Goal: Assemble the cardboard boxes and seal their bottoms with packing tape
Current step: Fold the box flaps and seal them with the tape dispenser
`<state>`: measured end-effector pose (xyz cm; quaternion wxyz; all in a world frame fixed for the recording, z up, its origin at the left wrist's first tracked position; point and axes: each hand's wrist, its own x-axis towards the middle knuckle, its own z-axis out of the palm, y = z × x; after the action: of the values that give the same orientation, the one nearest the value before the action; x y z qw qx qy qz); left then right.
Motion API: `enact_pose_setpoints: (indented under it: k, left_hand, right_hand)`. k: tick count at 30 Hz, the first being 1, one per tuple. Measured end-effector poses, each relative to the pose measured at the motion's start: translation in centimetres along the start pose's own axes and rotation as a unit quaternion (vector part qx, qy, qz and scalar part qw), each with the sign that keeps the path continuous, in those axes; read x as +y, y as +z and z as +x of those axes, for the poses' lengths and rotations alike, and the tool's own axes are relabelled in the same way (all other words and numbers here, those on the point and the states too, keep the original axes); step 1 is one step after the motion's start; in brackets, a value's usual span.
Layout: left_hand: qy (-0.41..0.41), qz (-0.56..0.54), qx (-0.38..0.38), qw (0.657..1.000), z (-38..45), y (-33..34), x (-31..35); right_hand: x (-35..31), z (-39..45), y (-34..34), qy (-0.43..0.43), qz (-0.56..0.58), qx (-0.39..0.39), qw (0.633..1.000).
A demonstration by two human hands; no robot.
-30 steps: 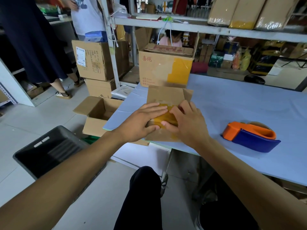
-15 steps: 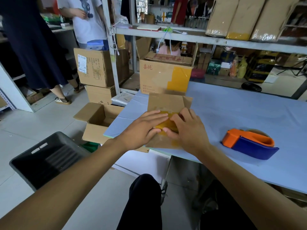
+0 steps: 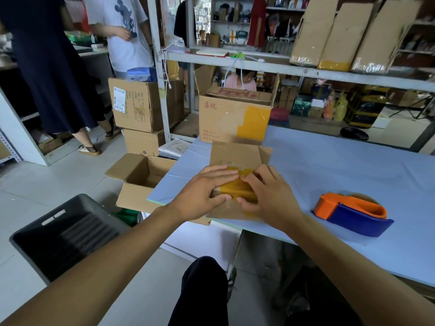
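Fingers (image 3: 223, 176) of both the left hand (image 3: 200, 196) and right hand (image 3: 270, 198) lie straight, pressing yellow tape (image 3: 237, 188) on the small cardboard box (image 3: 235, 154), its long axis running 6-to-12 o'clock, at the pale blue tabletop (image 3: 341, 165) edge, tape dispenser (image 3: 353, 214) at 3 o'clock, shelving (image 3: 306, 71) at 12.

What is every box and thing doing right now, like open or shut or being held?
Small box: on table, taped with yellow tape.
Left hand: flat, pressing tape.
Right hand: flat, pressing tape.
Tape dispenser: lying on table, untouched.
Floor box: open.
Big box: flaps up.
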<state>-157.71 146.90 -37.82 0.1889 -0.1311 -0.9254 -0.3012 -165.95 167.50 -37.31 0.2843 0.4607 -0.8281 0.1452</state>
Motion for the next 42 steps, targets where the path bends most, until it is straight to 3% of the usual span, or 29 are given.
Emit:
enact_pose_setpoints:
  k: [5, 8, 15, 19, 26, 32, 40, 42]
  left_hand:
    - [-0.027, -0.010, 0.040, 0.999, 0.2, 0.5, 0.4]
    - [-0.016, 0.015, 0.086, 0.996, 0.2, 1.3, 0.6]
    - [-0.042, 0.045, 0.080, 0.995, 0.5, 0.8, 1.3]
    - [-0.057, 0.066, 0.126, 0.988, 1.0, 1.4, 1.8]
    - [-0.052, 0.074, 0.079, 0.993, 1.2, 1.0, 1.6]
    - [-0.051, 0.041, 0.111, 0.992, 1.2, 1.5, 1.9]
    - [-0.037, 0.061, 0.053, 0.996, 1.2, 1.0, 1.9]
    - [-0.044, 0.030, 0.062, 0.997, 1.1, 1.0, 2.0]
  right_hand:
    - [0.9, -0.2, -0.6, 0.016, 0.057, -0.052, 0.997]
    - [1.4, -0.5, -0.6, 0.005, 0.066, -0.044, 0.997]
    - [1.8, -0.4, -0.5, -0.019, 0.068, -0.059, 0.996]
    - [2.1, -0.8, -0.5, -0.015, 0.084, -0.038, 0.996]
    - [2.2, -0.2, -1.0, -0.023, 0.083, -0.088, 0.992]
    - [2.5, -0.8, -1.1, -0.015, 0.109, -0.066, 0.992]
    - [2.8, -0.3, -1.7, -0.021, 0.093, -0.134, 0.986]
    - [2.6, -0.5, -1.6, -0.004, 0.118, -0.120, 0.986]
